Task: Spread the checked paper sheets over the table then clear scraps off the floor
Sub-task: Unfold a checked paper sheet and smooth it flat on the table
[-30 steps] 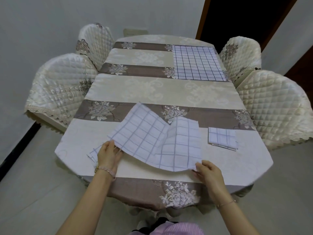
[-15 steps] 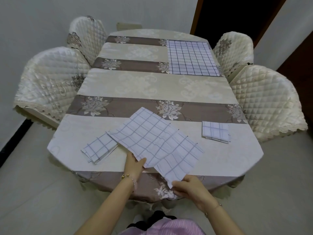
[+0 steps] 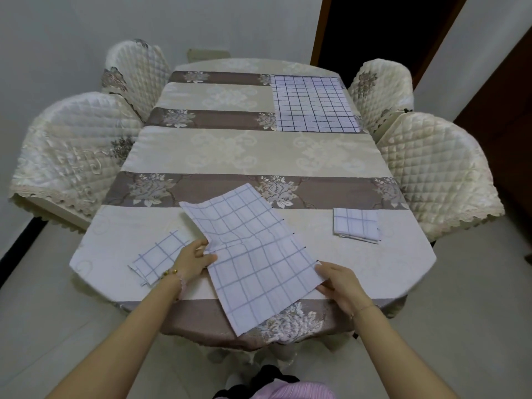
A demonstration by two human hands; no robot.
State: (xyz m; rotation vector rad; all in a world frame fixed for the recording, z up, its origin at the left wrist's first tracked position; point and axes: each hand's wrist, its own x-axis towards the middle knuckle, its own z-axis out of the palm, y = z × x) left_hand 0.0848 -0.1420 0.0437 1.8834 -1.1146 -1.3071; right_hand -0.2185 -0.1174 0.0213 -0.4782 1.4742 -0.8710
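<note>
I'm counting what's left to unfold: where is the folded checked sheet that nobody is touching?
In the head view, the folded checked sheet lies on the table's near right part, just beyond the right hand and beside the near right chair.

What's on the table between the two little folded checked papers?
The head view shows the big unfolded checked sheet lying between the left folded paper and the right folded paper, held by the left hand and right hand.

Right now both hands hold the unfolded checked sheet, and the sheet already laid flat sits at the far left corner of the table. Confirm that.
Wrong corner. The head view shows the flat sheet at the table's far right. Left hand and right hand do hold the unfolded sheet.
</note>
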